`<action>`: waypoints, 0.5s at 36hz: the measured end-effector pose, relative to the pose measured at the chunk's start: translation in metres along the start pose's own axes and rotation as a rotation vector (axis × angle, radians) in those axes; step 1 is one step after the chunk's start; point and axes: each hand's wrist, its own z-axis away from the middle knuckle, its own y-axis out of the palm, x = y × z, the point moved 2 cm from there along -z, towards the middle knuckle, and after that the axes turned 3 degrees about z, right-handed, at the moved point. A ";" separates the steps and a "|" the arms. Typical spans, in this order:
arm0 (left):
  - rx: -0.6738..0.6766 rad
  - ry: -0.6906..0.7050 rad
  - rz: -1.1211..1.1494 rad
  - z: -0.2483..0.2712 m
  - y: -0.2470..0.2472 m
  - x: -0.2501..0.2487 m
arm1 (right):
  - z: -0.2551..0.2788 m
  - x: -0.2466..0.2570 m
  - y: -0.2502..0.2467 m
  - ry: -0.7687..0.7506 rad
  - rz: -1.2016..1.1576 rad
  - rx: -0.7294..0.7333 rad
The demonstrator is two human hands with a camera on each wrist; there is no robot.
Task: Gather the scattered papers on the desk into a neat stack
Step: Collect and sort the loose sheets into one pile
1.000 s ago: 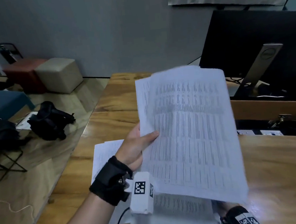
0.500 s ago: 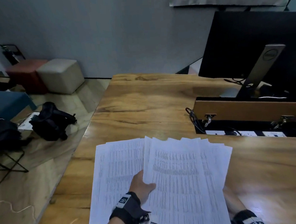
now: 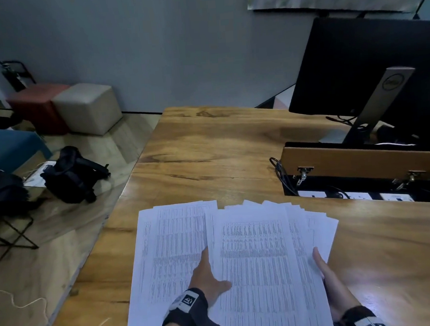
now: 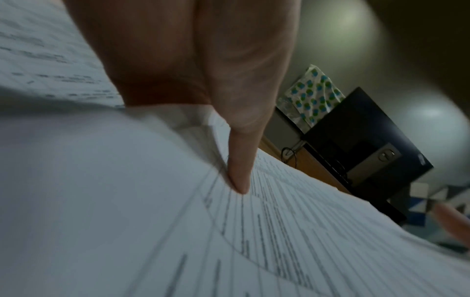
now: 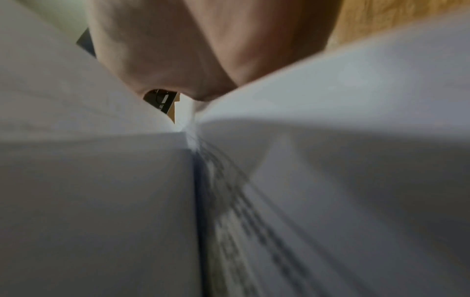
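Note:
A fanned bundle of printed papers point(image 3: 259, 261) lies low over the wooden desk point(image 3: 208, 150), overlapping more printed sheets point(image 3: 169, 252) spread to its left. My left hand point(image 3: 211, 272) holds the bundle's left edge, thumb on top and fingers tucked under it. In the left wrist view the thumb point(image 4: 239, 176) presses on the printed top sheet point(image 4: 279, 231). My right hand point(image 3: 320, 265) holds the bundle's right edge, one digit lying on the fanned corners, the rest hidden beneath. The right wrist view is blurred: the palm point(image 5: 198, 60) sits among white sheets point(image 5: 101, 201).
A black monitor point(image 3: 367, 70) on a grey stand stands at the back right. In front of it is an open cable tray with a wooden lid point(image 3: 361, 160) and black cables. The desk's left edge runs close to the papers; a black bag point(image 3: 72, 175) lies on the floor.
The bundle, held up in the air a second ago, has come down flat onto the sheets on the desk. My right hand has come from under its lower edge to its right side.

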 end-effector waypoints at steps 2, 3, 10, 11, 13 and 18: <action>0.049 0.020 -0.048 0.000 0.002 0.002 | 0.000 0.000 0.003 -0.022 0.085 -0.001; 0.077 0.040 -0.045 0.002 0.003 0.001 | -0.002 0.000 0.001 -0.054 0.144 -0.030; -0.380 0.030 -0.247 -0.004 -0.038 0.014 | -0.005 0.002 -0.009 -0.087 0.292 -0.061; -0.479 -0.056 -0.345 -0.008 -0.049 0.022 | -0.003 0.002 -0.008 -0.096 0.287 -0.064; -0.560 -0.290 -0.419 -0.009 -0.068 0.034 | 0.002 0.004 -0.009 -0.102 0.282 -0.051; -0.541 -0.412 -0.366 -0.016 -0.091 0.040 | 0.010 0.009 -0.013 -0.148 0.305 -0.062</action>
